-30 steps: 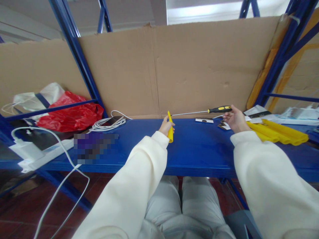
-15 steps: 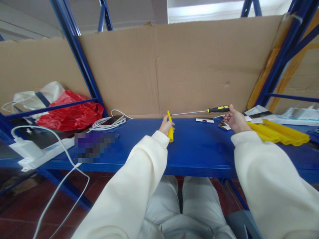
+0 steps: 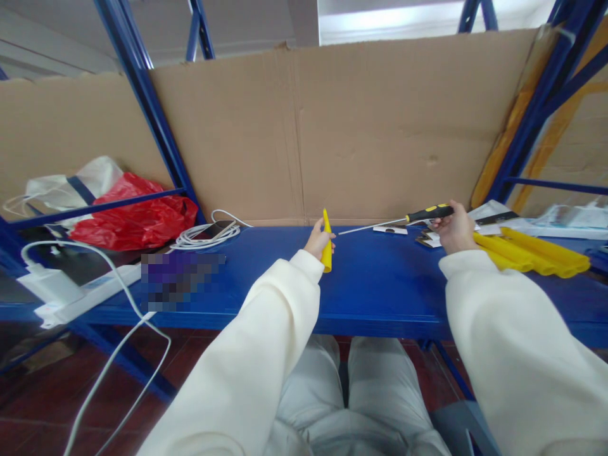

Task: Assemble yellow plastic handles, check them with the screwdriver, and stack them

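A slim yellow tube stands nearly upright above the blue table, with my left hand wrapped round its middle. My right hand is closed on the black and yellow handle of a long screwdriver. The screwdriver's shaft slants down to the left, and its tip is a short gap to the right of the tube and my left fingers. Several yellow tubes lie side by side next to my right wrist. Small white and black pieces lie under my right hand.
A cardboard panel closes off the table's back between blue metal posts. On the left are a coiled white cable, a red plastic bag and a white power strip. A small white card lies near the panel.
My right hand has drawn the screwdriver to the right, so its tip has come away from the yellow tube and dropped lower. My left hand with the tube has shifted slightly right.
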`<move>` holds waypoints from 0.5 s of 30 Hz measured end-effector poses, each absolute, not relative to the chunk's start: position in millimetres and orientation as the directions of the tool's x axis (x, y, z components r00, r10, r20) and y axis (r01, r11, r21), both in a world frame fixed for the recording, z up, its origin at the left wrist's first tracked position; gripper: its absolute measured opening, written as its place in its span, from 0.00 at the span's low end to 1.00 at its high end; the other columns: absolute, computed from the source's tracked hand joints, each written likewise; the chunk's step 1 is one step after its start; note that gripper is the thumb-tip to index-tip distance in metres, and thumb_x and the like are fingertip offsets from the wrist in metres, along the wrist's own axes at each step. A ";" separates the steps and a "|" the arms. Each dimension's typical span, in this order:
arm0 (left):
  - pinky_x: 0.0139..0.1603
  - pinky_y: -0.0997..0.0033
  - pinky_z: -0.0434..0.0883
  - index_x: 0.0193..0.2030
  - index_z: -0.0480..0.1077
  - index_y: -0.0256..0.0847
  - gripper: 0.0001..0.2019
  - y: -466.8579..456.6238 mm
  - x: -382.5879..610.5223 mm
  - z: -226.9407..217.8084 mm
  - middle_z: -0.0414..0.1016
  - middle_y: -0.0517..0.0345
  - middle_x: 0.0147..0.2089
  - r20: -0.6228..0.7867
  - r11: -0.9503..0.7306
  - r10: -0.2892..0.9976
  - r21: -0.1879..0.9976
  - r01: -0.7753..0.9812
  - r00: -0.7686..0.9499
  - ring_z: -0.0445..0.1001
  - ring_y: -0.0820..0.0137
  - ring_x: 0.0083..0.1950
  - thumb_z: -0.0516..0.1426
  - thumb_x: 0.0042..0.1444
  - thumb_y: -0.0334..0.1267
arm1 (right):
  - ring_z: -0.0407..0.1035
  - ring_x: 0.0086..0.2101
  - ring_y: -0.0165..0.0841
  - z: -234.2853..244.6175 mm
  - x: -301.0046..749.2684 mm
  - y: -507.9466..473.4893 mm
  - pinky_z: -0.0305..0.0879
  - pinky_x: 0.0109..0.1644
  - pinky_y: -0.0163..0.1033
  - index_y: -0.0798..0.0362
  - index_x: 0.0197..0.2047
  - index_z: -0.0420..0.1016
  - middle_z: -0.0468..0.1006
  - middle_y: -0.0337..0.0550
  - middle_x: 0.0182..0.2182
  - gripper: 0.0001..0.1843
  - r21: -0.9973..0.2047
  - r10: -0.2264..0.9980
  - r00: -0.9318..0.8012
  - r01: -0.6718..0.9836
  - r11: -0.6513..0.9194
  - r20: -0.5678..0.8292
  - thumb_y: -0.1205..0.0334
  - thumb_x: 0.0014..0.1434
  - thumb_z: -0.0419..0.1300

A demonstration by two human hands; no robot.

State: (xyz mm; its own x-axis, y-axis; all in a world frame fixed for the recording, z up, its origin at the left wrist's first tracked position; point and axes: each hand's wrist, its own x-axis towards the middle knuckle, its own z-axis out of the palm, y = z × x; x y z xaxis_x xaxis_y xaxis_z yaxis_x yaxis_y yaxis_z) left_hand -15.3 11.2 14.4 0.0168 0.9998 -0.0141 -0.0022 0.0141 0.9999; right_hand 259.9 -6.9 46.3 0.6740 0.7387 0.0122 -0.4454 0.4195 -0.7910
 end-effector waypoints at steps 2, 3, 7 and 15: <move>0.22 0.77 0.63 0.72 0.52 0.50 0.38 12.9 -15.9 13.0 0.68 0.61 0.35 -0.009 0.009 1.000 1.000 0.009 -0.018 0.62 0.79 0.21 0.52 0.57 0.21 | 0.53 0.14 0.23 50.3 253.4 -11.6 0.50 0.15 0.26 0.51 0.29 0.57 0.57 0.28 0.15 0.14 -0.818 0.684 0.727 -0.428 0.385 -0.058 0.69 0.68 0.52; 0.22 0.77 0.63 0.73 0.52 0.50 0.38 13.9 -16.3 12.0 0.70 0.59 0.37 -0.012 0.012 0.999 1.000 0.023 -0.036 0.62 0.79 0.21 0.52 0.56 0.22 | 0.53 0.14 0.23 52.0 250.4 -13.9 0.50 0.15 0.26 0.51 0.29 0.57 0.57 0.28 0.15 0.14 -0.825 0.678 0.731 -0.425 0.371 -0.072 0.70 0.68 0.52; 0.23 0.75 0.64 0.74 0.53 0.49 0.39 17.6 -17.7 8.4 0.74 0.52 0.47 -0.029 0.035 0.997 0.995 0.090 -0.071 0.66 0.77 0.23 0.52 0.56 0.23 | 0.51 0.14 0.22 53.7 246.9 -16.9 0.49 0.15 0.26 0.50 0.28 0.55 0.54 0.27 0.16 0.16 -0.825 0.678 0.730 -0.435 0.361 -0.088 0.69 0.68 0.53; 0.29 0.73 0.68 0.70 0.61 0.37 0.34 21.3 -15.8 7.8 0.77 0.45 0.49 -0.064 0.072 0.996 0.989 0.125 -0.067 0.75 0.70 0.32 0.54 0.55 0.22 | 0.50 0.15 0.22 37.1 269.2 1.9 0.50 0.14 0.24 0.48 0.31 0.53 0.56 0.28 0.18 0.13 -0.897 0.730 0.681 -0.360 0.255 -0.065 0.69 0.68 0.48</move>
